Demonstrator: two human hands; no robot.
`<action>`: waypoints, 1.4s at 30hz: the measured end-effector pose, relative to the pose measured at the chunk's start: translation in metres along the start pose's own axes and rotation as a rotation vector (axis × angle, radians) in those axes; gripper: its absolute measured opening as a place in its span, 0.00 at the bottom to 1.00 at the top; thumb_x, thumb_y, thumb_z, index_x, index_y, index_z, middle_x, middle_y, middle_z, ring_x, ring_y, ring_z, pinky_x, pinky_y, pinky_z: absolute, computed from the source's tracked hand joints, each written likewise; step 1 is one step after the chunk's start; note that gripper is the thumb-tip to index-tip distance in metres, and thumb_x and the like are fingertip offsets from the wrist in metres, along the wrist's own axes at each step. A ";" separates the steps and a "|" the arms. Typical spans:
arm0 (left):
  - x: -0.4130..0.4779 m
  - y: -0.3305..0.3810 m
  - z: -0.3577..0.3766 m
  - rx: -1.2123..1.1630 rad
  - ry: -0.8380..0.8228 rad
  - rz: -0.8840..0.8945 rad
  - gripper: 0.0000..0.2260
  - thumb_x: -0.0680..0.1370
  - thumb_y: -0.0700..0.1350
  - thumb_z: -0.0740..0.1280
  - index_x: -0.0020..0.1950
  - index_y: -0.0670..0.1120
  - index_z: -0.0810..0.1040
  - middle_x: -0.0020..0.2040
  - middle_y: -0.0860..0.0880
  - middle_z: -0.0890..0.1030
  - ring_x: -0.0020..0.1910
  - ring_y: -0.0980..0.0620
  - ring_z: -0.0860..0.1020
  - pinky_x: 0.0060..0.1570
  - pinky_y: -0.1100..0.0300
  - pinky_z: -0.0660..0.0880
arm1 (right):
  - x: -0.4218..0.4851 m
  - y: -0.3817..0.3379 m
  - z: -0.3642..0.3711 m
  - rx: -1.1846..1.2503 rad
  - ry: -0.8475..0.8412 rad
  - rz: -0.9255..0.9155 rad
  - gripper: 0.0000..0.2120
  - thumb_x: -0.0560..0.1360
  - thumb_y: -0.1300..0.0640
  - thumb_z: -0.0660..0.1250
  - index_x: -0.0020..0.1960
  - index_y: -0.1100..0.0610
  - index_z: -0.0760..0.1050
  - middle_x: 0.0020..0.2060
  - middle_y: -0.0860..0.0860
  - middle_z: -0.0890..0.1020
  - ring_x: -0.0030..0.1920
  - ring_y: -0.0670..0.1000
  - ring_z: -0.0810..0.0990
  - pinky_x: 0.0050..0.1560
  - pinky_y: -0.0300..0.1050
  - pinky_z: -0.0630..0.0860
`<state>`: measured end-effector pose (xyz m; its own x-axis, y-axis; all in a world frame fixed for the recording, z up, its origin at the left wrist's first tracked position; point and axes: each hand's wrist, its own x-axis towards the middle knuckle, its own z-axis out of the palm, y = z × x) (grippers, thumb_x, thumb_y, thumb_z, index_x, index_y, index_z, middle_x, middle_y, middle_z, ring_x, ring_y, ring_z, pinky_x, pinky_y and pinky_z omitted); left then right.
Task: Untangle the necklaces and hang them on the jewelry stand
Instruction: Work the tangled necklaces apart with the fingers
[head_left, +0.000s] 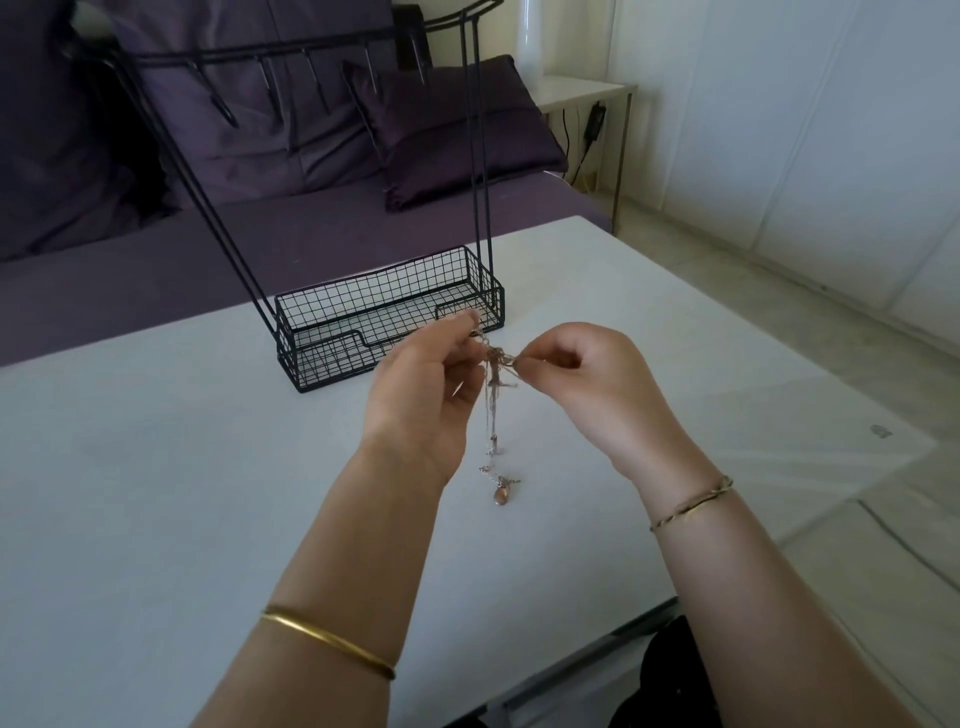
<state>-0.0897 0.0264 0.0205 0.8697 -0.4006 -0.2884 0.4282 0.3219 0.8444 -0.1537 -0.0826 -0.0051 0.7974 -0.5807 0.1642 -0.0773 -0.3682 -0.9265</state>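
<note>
A knotted bunch of thin necklaces (494, 410) hangs above the white table (156, 467), held up between both hands. My left hand (426, 389) pinches the chains at the upper left of the knot. My right hand (597, 384) pinches them at the right. The strands drop down to a small pinkish pendant (502, 492) near the table top. The black wire jewelry stand (389, 317) stands just behind my hands. Its mesh basket sits on the table and its hook bar (291, 54) runs across the top with nothing on the hooks.
A purple sofa with cushions (447, 130) lies behind the table. A white side table (582, 91) with a cable stands at the back right. The table's right edge (779, 332) drops to a pale floor. A small object (879, 431) lies on the floor.
</note>
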 end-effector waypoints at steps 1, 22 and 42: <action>0.000 0.000 0.000 -0.008 0.006 -0.011 0.02 0.75 0.39 0.67 0.45 0.43 0.80 0.25 0.53 0.73 0.32 0.56 0.74 0.33 0.66 0.69 | 0.000 0.000 0.001 -0.039 0.022 -0.018 0.03 0.72 0.60 0.70 0.39 0.55 0.80 0.27 0.44 0.75 0.29 0.41 0.70 0.31 0.32 0.65; 0.002 -0.005 0.002 -0.006 0.004 0.084 0.13 0.76 0.28 0.61 0.41 0.45 0.77 0.36 0.51 0.76 0.32 0.56 0.70 0.32 0.68 0.69 | 0.000 -0.004 0.000 -0.061 0.073 -0.069 0.05 0.70 0.62 0.68 0.38 0.54 0.79 0.26 0.45 0.75 0.28 0.42 0.71 0.30 0.32 0.65; 0.002 -0.002 -0.003 0.139 -0.079 0.115 0.14 0.76 0.28 0.58 0.48 0.43 0.79 0.30 0.53 0.74 0.29 0.57 0.69 0.28 0.68 0.69 | 0.000 -0.006 -0.011 -0.050 -0.001 0.043 0.07 0.69 0.61 0.68 0.43 0.51 0.80 0.31 0.44 0.76 0.31 0.42 0.73 0.33 0.36 0.68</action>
<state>-0.0883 0.0279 0.0172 0.8867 -0.4356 -0.1548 0.2843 0.2498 0.9256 -0.1599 -0.0879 0.0039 0.7935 -0.5956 0.1246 -0.1407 -0.3788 -0.9147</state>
